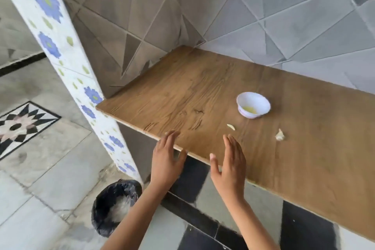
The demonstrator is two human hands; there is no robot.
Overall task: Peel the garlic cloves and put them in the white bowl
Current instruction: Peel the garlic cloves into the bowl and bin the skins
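My left hand [165, 160] and right hand [230, 168] are empty at the bench [304, 148] edge, fingers [233, 145] straight, a garlic clove [231, 127] just beyond the right.

A wooden table [203, 91] fills the right of the frame. A blue-flowered tiled pillar [60, 50] stands left. A black-lined bin [115, 207] sits on the floor at lower left.

Grey wall tiles [263, 26] are backing a wooden desk [182, 97] and a lined bin [113, 209] is standing below, suggesting a home kitchen.
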